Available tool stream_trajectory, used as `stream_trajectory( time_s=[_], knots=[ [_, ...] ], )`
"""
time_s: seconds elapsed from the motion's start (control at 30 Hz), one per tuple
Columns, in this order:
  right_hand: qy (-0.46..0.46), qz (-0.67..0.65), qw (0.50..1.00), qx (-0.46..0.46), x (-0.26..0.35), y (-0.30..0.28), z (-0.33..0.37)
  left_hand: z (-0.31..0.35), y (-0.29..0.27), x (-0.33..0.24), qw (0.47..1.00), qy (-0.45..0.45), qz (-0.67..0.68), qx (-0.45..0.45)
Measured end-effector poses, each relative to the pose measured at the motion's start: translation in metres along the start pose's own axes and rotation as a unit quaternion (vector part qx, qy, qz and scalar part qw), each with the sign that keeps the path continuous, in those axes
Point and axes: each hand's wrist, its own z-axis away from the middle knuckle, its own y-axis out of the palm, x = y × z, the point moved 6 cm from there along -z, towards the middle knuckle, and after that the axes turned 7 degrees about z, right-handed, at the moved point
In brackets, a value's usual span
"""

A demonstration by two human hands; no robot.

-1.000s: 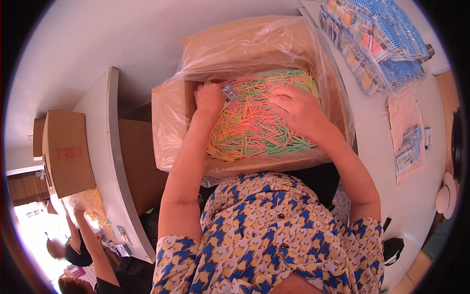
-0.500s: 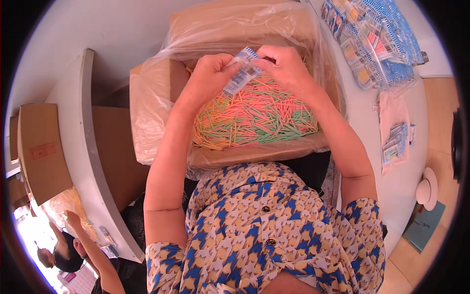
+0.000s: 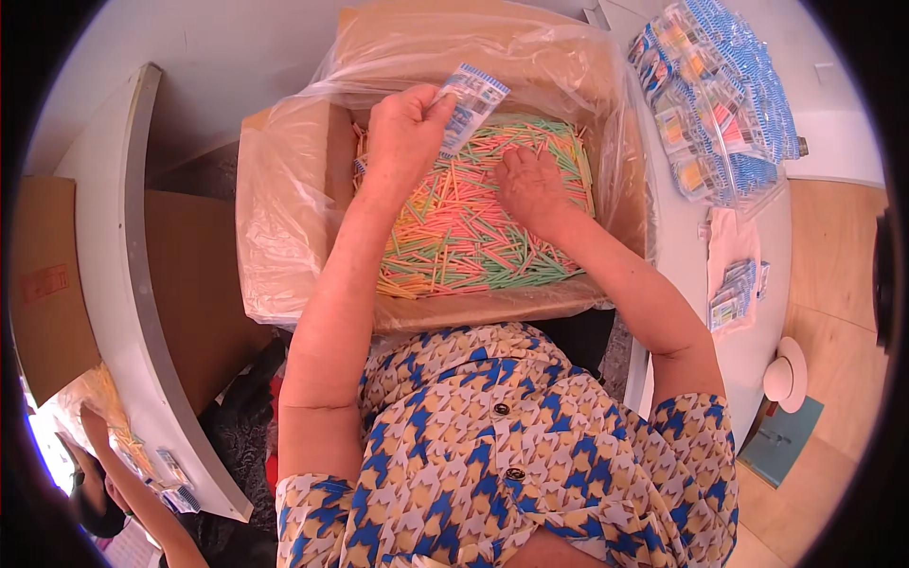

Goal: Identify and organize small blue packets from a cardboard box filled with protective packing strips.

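Note:
My left hand pinches a small clear plastic packet printed in blue, with a blue-and-white striped edge, holding it tilted above the box. Below lies a heap of thin coloured sticks in pink, green and yellow. Down on this heap rests my right hand, its fingers bent and somewhat apart, the tips among the sticks. Whether it has any sticks under its fingers is hidden. The heap fills a cardboard box lined with clear plastic film.
Right of the box, a white table bears a clear container crammed with packets. Several loose packets lie on a pink cloth. At left stands a white panel; beyond it another person's arm reaches toward a plastic bag.
My right hand has let go of the packet and moved down onto the sticks. The left hand keeps the packet, now slightly higher. The whole view has shifted a little.

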Motion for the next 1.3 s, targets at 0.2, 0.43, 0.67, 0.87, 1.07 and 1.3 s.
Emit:
stream_trajectory(
  time_s=[0.2, 0.43, 0.67, 0.87, 1.07, 1.3],
  knots=[
    [-0.058, 0.102, 0.992, -0.05, 0.006, 0.0, -0.003, 0.006, 0.014, 0.008, 0.999, 0.019, 0.049, -0.016],
    [-0.016, -0.032, 0.985, -0.171, -0.021, -0.031, 0.004, 0.004, 0.002, 0.007, 0.992, 0.003, 0.114, -0.051],
    [0.132, -0.515, 0.847, -0.007, -0.053, -0.008, 0.004, 0.009, -0.002, -0.008, 0.966, -0.02, 0.249, -0.07],
    [0.185, -0.879, 0.42, 0.128, -0.044, 0.022, -0.025, 0.009, -0.002, -0.003, 0.959, -0.046, 0.27, -0.069],
    [0.21, -0.917, 0.339, 0.023, -0.056, 0.034, -0.05, 0.008, -0.001, -0.003, 0.952, -0.07, 0.288, -0.073],
    [0.214, -0.922, 0.324, -0.005, -0.059, 0.046, -0.054, 0.007, 0.0, -0.005, 0.948, -0.073, 0.304, -0.063]
  ],
)
